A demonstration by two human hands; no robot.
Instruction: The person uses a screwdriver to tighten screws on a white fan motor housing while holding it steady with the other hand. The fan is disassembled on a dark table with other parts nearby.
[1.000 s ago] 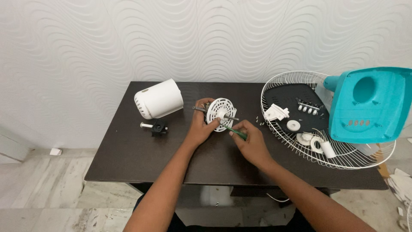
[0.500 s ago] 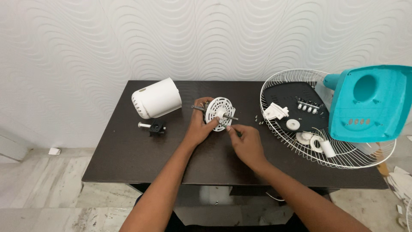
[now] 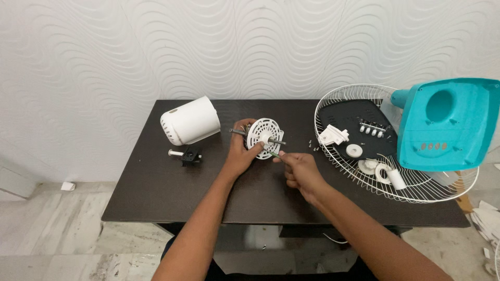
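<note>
Gripping a round white fan motor plate (image 3: 265,136) by its left edge, the left hand (image 3: 240,155) keeps it upright on the dark counter (image 3: 156,187), its fingers closed around the rim and the thumb pressed on the slotted face. A metal shaft (image 3: 277,141) sticks out of the plate's middle toward the right, just above the right hand's fingers. The right hand (image 3: 299,173) sits just right of and below the plate, its fingers closed around a thin green-handled screwdriver (image 3: 274,154) whose tip reaches the plate's lower right edge; whether the tip sits in a screw cannot be told.

Left of the left hand's fingers, well apart, a white cylindrical motor cover (image 3: 189,120) lies on its side, and just below it rests a small black part with a white pin (image 3: 186,154). Right of the right hand's fingers, well apart, a white wire fan guard (image 3: 333,156) lies flat, overhanging the counter's right edge. Inside it are a black panel (image 3: 344,113), a white bracket (image 3: 333,135), a small white ring (image 3: 354,151) and further white round pieces (image 3: 383,173). A teal plastic fan housing (image 3: 448,125) rests on the guard's far right side. A few tiny screws (image 3: 312,144) lie between the plate and the guard
</note>
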